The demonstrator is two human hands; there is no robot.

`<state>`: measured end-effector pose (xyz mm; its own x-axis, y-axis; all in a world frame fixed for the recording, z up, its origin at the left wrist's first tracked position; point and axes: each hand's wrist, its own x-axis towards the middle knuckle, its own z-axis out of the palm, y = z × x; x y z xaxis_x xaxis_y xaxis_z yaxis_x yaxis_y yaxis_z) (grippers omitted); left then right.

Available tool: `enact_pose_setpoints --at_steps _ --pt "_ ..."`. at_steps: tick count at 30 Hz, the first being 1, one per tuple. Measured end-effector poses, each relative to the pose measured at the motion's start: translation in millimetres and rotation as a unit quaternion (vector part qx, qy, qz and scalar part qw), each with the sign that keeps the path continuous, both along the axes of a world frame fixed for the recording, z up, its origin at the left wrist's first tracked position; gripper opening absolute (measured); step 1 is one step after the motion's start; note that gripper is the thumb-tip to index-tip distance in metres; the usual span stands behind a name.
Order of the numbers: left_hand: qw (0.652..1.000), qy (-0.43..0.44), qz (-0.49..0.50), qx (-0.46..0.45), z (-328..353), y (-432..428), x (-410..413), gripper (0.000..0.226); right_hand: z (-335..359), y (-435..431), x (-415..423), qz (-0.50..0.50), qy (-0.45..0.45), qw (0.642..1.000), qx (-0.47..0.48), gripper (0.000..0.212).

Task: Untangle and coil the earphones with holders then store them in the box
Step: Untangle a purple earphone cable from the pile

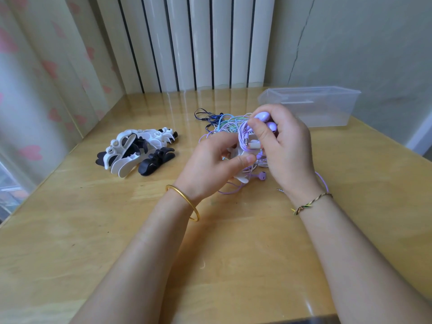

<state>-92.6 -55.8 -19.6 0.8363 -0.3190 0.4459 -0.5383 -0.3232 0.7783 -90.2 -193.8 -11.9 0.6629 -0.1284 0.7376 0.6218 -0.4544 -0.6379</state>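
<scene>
Purple earphones [244, 134] are held above the worktop [140, 230], in front of a tangle of other cords [222, 122] — the left hand [210, 160] has its grip pinching a white holder [240, 176] wound with the cord, and the right hand [287, 148] pinches the earbuds. Coiling looks nearly done. Next, probably: secure the plug and buds, then reach to the clear box [327, 108] at back right.

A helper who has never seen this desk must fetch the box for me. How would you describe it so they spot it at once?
Start at the wooden table before the white radiator. At its far right corner, behind the earphones tangle, stands the box. Unlike the black and white holders on the left, it is clear, rectangular and open-topped.
</scene>
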Motion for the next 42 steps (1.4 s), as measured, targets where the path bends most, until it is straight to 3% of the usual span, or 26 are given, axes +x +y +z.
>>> enact_pose_setpoints --at_steps 3,6,8,16,21,24,27,33,42 --pt "1.0 -0.008 0.02 0.003 -0.5 -0.6 0.4 0.032 1.2 -1.1 1.6 0.041 0.056 0.996 0.049 0.008" --pt "1.0 -0.006 -0.002 -0.021 1.7 -1.6 -0.5 0.017 3.0 -0.2 1.7 0.072 0.11 0.984 0.121 0.017" --pt "0.999 0.001 -0.008 -0.037 2.3 -1.8 -0.3 0.02 1.9 1.4 2.0 0.084 0.144 0.974 0.155 0.018" --pt "0.999 0.025 -0.012 -0.02 4.2 5.6 4.1 0.022 -3.8 14.7 2.6 0.109 0.171 0.954 0.219 0.021" --pt "0.996 0.085 -0.021 -0.021 6.5 4.5 1.0 0.017 -6.6 17.2 3.1 0.123 0.184 0.946 0.236 0.026" --pt "0.986 0.157 -0.032 -0.04 9.2 2.7 -0.3 0.017 -8.0 16.5 2.8 0.083 0.159 0.967 0.182 0.025" --pt "0.966 0.23 -0.042 -0.107 12.1 1.1 -1.1 0.033 -11.1 17.4 2.5 0.063 0.116 0.981 0.144 0.019" --pt "0.973 0.195 0.028 -0.12 6.2 -0.8 2.6 0.043 -19.4 21.5 6.5 0.056 0.088 0.988 0.114 0.012" --pt "0.979 0.127 0.103 -0.121 6.6 -8.0 -0.2 0.06 -16.9 24.1 3.0 0.074 0.152 0.968 0.187 0.022"
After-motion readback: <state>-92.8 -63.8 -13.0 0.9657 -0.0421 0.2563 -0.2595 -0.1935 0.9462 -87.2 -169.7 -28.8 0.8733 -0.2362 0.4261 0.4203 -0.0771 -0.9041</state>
